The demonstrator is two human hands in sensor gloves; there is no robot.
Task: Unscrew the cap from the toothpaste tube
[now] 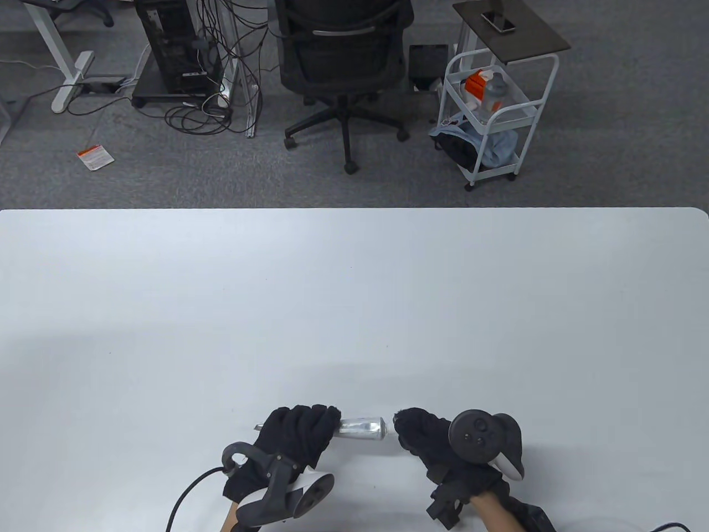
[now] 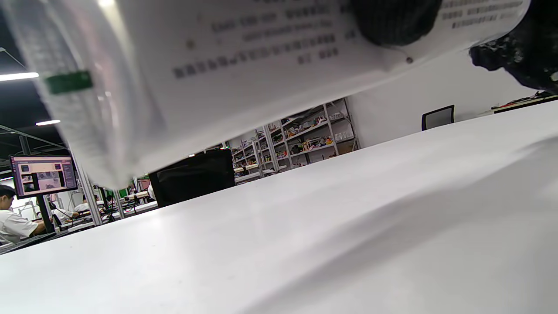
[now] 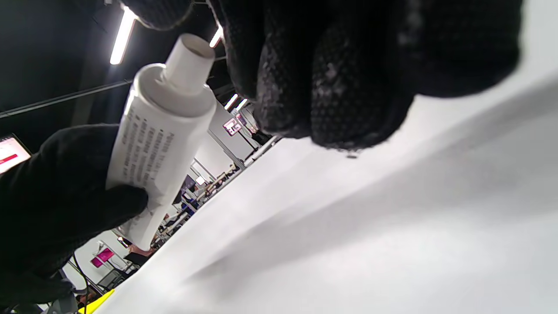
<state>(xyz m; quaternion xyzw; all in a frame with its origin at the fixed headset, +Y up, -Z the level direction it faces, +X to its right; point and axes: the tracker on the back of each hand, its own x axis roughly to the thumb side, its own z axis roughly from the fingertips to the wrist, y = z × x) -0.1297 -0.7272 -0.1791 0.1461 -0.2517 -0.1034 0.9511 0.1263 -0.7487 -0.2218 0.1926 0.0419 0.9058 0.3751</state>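
A white toothpaste tube (image 1: 363,428) lies level just above the table near its front edge. My left hand (image 1: 310,432) grips the tube's body. The tube fills the top of the left wrist view (image 2: 218,65). In the right wrist view the tube (image 3: 161,131) ends in a bare, open white nozzle (image 3: 189,56) with no cap on it. My right hand (image 1: 407,429) is at the nozzle end, a small gap from the tube, its fingers (image 3: 327,78) bunched together. The cap is hidden, apparently pinched inside them.
The white table (image 1: 354,310) stretches wide to the far edge. Beyond it on the floor stand an office chair (image 1: 343,66) and a white trolley (image 1: 493,116). A cable (image 1: 188,493) runs from my left wrist to the front edge.
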